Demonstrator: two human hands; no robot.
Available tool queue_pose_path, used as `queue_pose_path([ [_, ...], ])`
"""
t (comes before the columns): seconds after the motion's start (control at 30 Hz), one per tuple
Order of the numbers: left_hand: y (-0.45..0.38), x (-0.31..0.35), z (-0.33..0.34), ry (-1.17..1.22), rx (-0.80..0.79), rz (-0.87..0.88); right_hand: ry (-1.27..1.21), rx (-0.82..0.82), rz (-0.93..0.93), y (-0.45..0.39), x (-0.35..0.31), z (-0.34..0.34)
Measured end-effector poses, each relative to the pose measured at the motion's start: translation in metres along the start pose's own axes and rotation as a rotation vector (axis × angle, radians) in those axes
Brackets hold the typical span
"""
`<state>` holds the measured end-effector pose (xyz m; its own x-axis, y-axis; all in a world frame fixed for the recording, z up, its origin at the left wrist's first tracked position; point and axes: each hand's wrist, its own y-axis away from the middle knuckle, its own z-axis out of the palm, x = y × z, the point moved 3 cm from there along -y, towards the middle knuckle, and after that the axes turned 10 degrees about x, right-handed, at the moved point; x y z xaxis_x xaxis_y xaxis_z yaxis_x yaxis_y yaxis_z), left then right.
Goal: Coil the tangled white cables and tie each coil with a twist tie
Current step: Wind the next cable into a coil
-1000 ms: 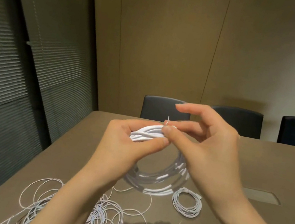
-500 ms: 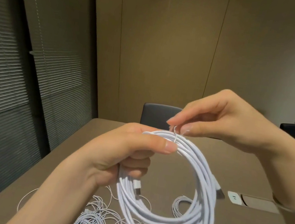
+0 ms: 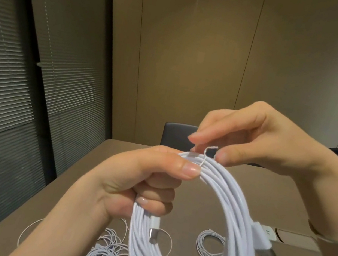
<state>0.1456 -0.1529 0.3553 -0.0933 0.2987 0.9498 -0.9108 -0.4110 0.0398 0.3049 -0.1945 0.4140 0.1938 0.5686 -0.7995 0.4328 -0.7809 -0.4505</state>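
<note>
White cable coil (image 3: 207, 236) in left hand (image 3: 131, 180), above table (image 3: 287, 194)

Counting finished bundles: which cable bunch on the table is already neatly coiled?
The small coil lying right of the held coil; the bunch at lower left is loose and tangled.

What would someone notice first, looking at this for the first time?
A thick white cable coil held up in the centre, gripped by the left hand. At its top, the right hand pinches a thin twist tie. Below, on the brown table, lie a tangled cable heap at bottom left and a small coil to the right.
</note>
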Motion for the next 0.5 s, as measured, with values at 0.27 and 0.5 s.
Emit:
queue_pose_path([
  [0.27,0.002,0.0,0.003,0.002,0.022,0.002,0.086,0.029,-0.049,0.0,-0.005,0.003],
  [0.5,0.004,0.008,0.0,-0.148,0.29,0.184,0.256,0.218,-0.102,0.005,-0.012,0.003],
])
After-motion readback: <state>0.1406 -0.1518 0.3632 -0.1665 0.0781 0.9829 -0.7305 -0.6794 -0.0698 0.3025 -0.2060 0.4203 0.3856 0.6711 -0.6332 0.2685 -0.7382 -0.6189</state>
